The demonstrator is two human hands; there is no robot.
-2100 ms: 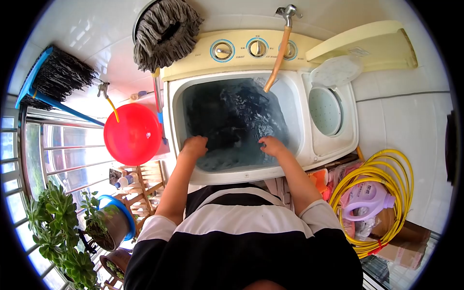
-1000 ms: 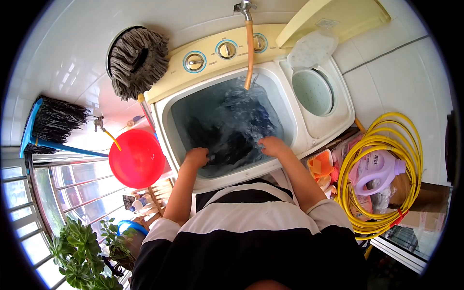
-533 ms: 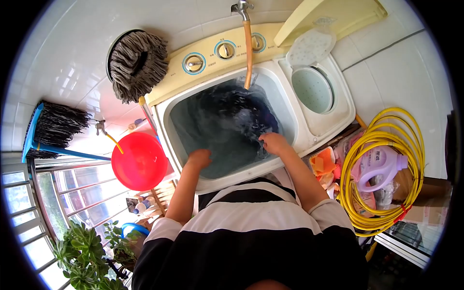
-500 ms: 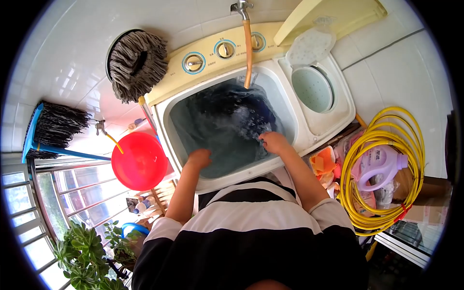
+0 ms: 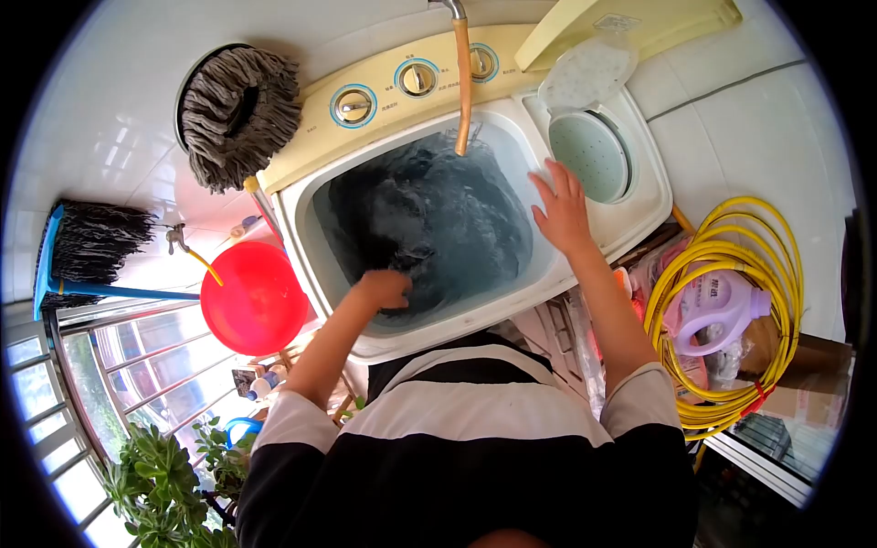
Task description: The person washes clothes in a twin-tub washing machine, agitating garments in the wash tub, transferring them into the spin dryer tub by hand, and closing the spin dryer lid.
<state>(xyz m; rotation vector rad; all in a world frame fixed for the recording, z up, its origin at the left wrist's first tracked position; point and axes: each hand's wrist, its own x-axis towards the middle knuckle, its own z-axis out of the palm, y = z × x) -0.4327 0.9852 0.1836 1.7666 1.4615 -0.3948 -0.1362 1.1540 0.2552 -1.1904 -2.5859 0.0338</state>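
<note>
A cream twin-tub washing machine [image 5: 384, 111] stands in front of me, its wash tub [image 5: 541, 239] filled with murky, churning water [image 5: 475, 228]. Something dark, which looks like cloth [image 5: 365, 239], shows under the surface on the left. My left hand [image 5: 384, 289] is over the near left part of the water, fingers curled; what they hold, if anything, is hidden. Above the divider between wash tub and spin tub [image 5: 589, 157] my right hand [image 5: 561, 210] is open, its fingers spread and nothing in it. An orange hose [image 5: 463, 91] hangs from a tap over the wash tub.
To the left are a red basin [image 5: 254, 300], a grey mop head [image 5: 239, 119], a black mop [image 5: 102, 239] and potted plants [image 5: 155, 475]. On the right, a coiled yellow hose [image 5: 671, 310] surrounds a purple detergent bottle [image 5: 717, 315]. The spin tub's lid [image 5: 589, 80] is raised.
My right hand has left the water and moved up and right to the divider, its fingers spreading. My left hand has shifted slightly, and the dark mass in the water has moved left.
</note>
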